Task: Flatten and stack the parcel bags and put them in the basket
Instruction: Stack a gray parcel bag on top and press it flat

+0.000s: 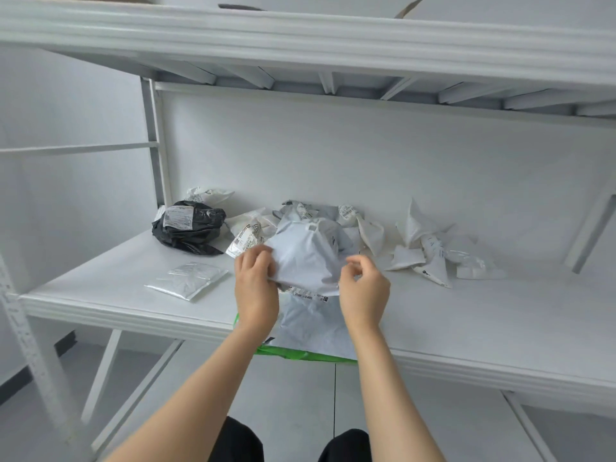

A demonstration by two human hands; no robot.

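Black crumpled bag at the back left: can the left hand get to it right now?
Probably, once it lets go: the left hand is pinching the grey bag, but the shelf between it and the black bag lies bare.

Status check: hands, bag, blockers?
Left hand and right hand both pinching grey parcel bag above flattened stack. Crumpled bags still behind. No basket visible.

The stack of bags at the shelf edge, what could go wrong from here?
The flat stack overhangs the shelf edge, so pressing the grey bag in both hands' grip could push it off. The left hand and right hand pinch only its edges, so it may slip. The black bag remains crumpled.
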